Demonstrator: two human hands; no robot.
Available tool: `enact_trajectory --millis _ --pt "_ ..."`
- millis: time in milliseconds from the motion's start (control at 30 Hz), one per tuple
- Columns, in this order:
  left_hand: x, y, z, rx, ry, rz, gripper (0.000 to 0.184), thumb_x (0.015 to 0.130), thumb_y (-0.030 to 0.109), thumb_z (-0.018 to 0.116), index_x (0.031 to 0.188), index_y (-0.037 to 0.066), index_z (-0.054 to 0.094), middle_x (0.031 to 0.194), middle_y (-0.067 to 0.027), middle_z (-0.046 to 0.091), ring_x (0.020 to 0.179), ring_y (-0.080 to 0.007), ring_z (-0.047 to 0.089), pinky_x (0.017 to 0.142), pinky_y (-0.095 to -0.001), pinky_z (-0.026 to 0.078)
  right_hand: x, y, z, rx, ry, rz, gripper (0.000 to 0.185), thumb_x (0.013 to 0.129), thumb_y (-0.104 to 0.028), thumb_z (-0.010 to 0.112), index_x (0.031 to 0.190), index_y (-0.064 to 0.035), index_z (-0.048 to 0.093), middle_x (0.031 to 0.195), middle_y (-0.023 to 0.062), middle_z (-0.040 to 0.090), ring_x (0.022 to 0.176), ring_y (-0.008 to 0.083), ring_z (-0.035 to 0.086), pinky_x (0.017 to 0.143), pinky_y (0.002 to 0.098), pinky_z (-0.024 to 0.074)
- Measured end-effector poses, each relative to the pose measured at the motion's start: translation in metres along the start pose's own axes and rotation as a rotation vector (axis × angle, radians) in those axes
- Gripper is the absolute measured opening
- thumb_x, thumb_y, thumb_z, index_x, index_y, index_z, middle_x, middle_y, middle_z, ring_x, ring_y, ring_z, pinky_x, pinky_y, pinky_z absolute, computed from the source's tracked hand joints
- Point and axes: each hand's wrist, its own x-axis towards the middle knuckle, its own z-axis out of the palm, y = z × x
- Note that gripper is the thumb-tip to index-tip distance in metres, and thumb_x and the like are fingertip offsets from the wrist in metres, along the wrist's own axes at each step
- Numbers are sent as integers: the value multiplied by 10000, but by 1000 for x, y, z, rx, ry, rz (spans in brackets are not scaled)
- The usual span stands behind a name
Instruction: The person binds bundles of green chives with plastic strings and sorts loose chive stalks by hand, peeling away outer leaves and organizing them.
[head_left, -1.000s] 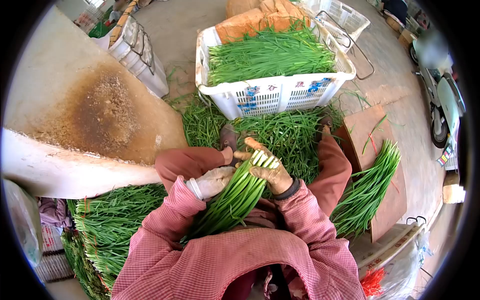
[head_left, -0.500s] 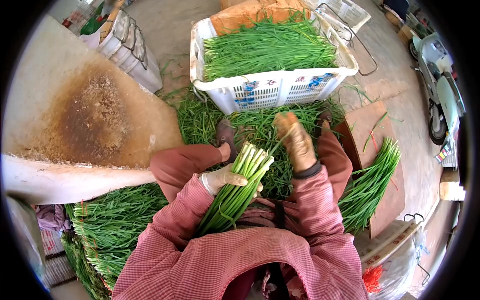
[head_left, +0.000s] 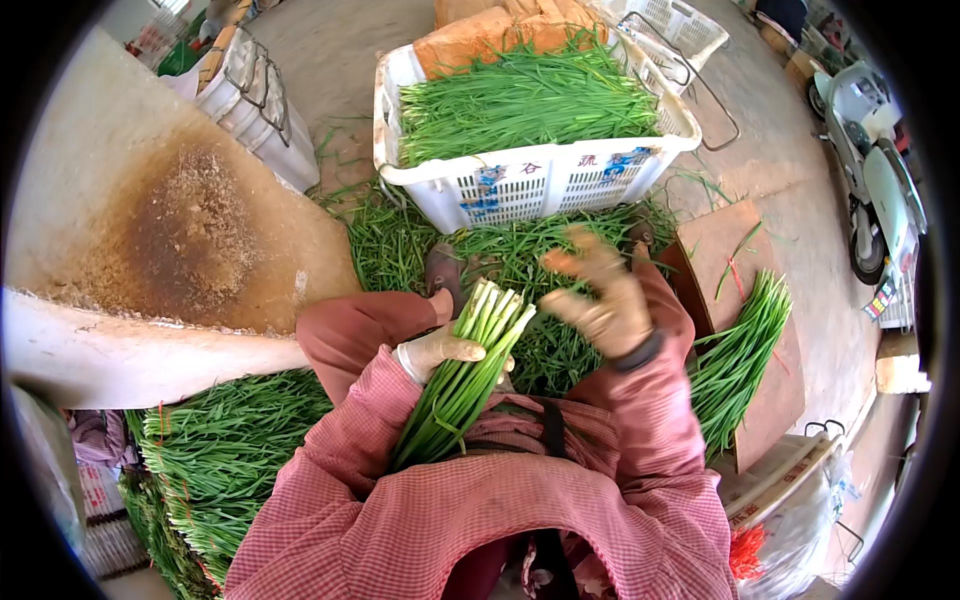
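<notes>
My left hand [head_left: 436,353], in a pale glove, is wrapped round a bunch of garlic chives [head_left: 462,392] in front of my lap. The white stem ends point up and away from me, while the green leaves run down toward my jacket. To the right of these stems, my gloved right hand [head_left: 608,308] hangs in the air, blurred by motion. Its fingers are spread and nothing shows in them. Below it, loose green leaves [head_left: 555,350] cover the floor between my legs.
Ahead stands a white plastic crate [head_left: 540,185] full of chives. On my right, more chives [head_left: 745,360] lie on a brown board [head_left: 745,235]. Tied bundles [head_left: 230,440] are stacked at my left, below a stained slab [head_left: 320,240]. A scooter [head_left: 875,180] is parked far right.
My right hand has moved back from beyond the stem ends and swung rightward, its fingers spreading apart. My left hand keeps hold of the bunch in nearly the same place.
</notes>
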Motion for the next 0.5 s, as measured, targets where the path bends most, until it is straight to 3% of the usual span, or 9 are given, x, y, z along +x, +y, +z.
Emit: enact_trajectory --millis 33,67,100,167,200,300,333,400,500 --pt "0 -2 0 4 4 -6 504 712 225 643 1136 42 439 970 -130 573 823 -198 573 747 -318 471 -3 1 23 -32 -59 -94 190 703 -96 679 887 -58 649 1092 131 531 989 217 521 769 287 453" --pt "0 -5 -2 8 33 1 505 708 224 647 1132 41 442 959 -131 575 820 -196 575 741 -314 473 -10 1 49 168 58 64 172 695 -87 684 861 -53 653 912 115 608 820 199 583 677 268 474" --pt "-2 -6 -3 13 64 11 506 704 222 650 1128 39 446 949 -132 578 816 -194 577 736 -310 474 -8 -4 53 -54 83 50 144 701 -63 674 841 -40 647 759 85 625 692 184 589 626 259 467" --pt "-8 -4 0 7 118 14 516 694 226 659 1125 36 449 934 -132 580 806 -192 575 726 -305 474 -5 6 53 -135 175 3 74 722 -57 654 791 -33 640 715 84 620 650 159 577 580 262 459" --pt "-9 -5 -1 -21 75 21 578 679 202 671 1169 40 410 949 -123 564 834 -202 564 733 -318 475 1 14 45 -59 244 146 55 749 -109 625 769 -57 629 721 93 628 665 211 601 622 298 485" --pt "-9 -5 -1 -69 -18 -27 652 664 202 684 1215 45 374 955 -126 556 846 -212 558 745 -321 470 16 78 -1 229 322 373 122 800 -108 588 884 -31 631 822 72 635 746 160 571 727 282 455" --pt "-9 -1 4 -57 -15 -37 610 671 227 678 1182 41 401 952 -122 561 829 -201 560 746 -315 464 20 68 -2 160 348 125 173 811 -113 575 963 -34 603 924 92 609 831 178 561 776 300 441" --pt "-5 1 7 -51 -54 -65 592 675 265 677 1159 40 419 976 -122 559 842 -203 561 773 -322 456 22 17 2 313 153 -46 285 823 -119 560 1097 -44 536 1099 119 538 987 217 520 860 331 407" --pt "6 9 19 -34 -288 -40 583 701 246 663 1169 -3 421 1070 -180 544 940 -252 561 829 -361 451 15 -13 43 305 -665 170 413 808 -142 583 1196 -68 462 1192 125 476 1077 259 483 913 331 380"
